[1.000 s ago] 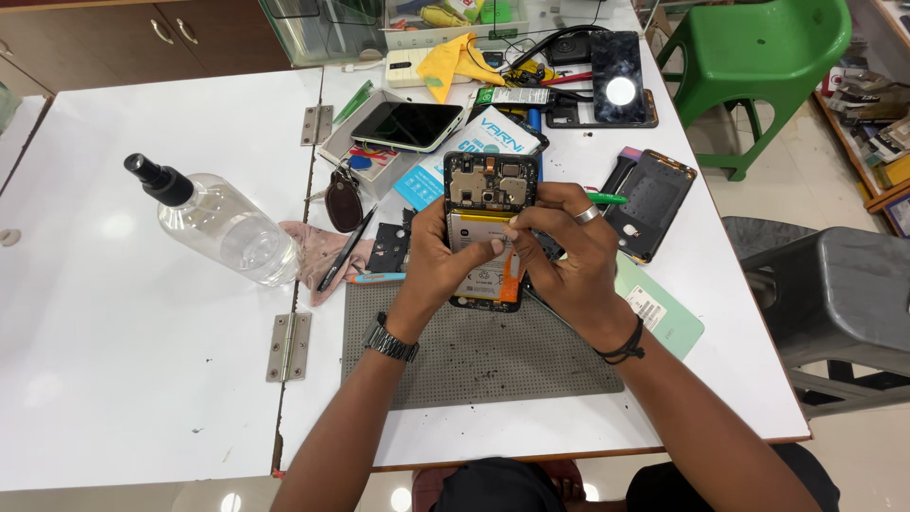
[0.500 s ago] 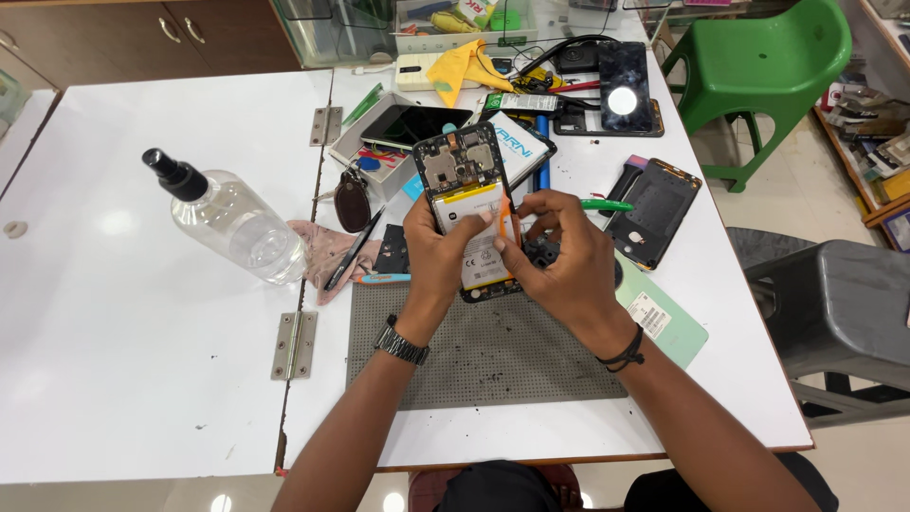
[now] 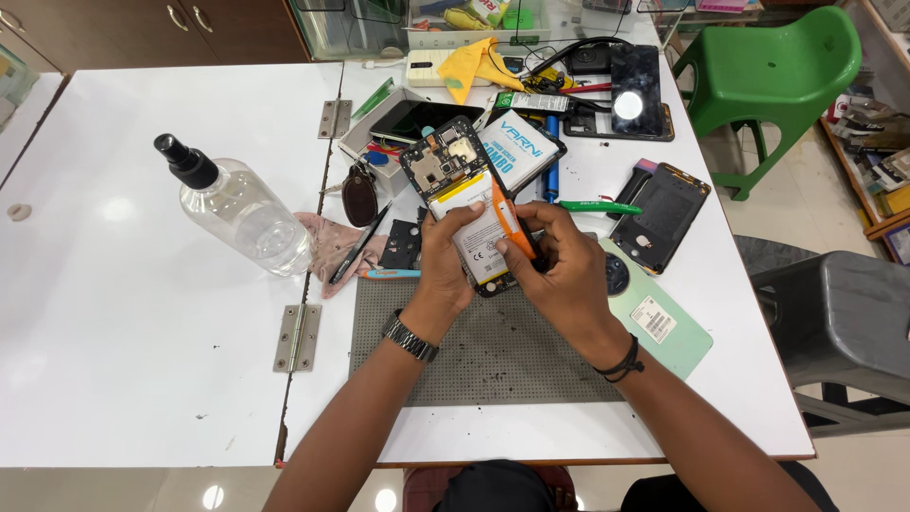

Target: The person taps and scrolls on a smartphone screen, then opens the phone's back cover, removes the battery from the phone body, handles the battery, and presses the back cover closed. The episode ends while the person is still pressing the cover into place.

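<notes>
An opened phone point(image 3: 453, 180) with its back off shows a circuit board at the far end and a white battery point(image 3: 479, 237) below it. My left hand point(image 3: 445, 265) grips the phone's near left side, thumb on the battery. My right hand point(image 3: 561, 270) holds the phone's right edge, its fingers on an orange strip point(image 3: 509, 220) that runs along the battery. The phone is tilted, raised above a grey work mat point(image 3: 493, 346).
A clear spray bottle point(image 3: 237, 207) lies at the left by a pink cloth point(image 3: 327, 248). Tweezers point(image 3: 358, 246), a green-handled tool point(image 3: 597, 206), a green back cover point(image 3: 659, 318), a black phone frame point(image 3: 664, 213), boxes and parts crowd the far table. A green chair point(image 3: 773, 81) stands right.
Both hands have lifted the phone off the mat and turned it, its far end now leaning left. My right fingers have moved up onto the orange strip.
</notes>
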The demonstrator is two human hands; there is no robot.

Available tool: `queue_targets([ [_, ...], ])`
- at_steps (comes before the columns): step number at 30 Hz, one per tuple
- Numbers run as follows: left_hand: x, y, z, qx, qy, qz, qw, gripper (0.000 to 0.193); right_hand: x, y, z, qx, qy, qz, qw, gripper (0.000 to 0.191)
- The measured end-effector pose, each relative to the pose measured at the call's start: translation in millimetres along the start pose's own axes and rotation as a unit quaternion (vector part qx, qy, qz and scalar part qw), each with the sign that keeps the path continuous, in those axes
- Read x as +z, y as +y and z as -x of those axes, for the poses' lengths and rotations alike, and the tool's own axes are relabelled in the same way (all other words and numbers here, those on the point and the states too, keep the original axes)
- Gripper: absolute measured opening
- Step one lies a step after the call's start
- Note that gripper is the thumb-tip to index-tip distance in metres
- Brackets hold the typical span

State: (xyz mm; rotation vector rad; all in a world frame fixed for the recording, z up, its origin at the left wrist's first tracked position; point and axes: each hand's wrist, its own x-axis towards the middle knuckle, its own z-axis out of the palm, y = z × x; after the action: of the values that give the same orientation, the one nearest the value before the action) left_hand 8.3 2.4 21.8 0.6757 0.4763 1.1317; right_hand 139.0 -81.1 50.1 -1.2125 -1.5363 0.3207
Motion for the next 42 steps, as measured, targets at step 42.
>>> queue_targets([
  [42,10.1,-7.2,13.6,0.149,-0.175,-0.124,0.965,0.050,-16.7,-15.6,-13.2,-0.059,0.046,0.197,0.977,0.014],
])
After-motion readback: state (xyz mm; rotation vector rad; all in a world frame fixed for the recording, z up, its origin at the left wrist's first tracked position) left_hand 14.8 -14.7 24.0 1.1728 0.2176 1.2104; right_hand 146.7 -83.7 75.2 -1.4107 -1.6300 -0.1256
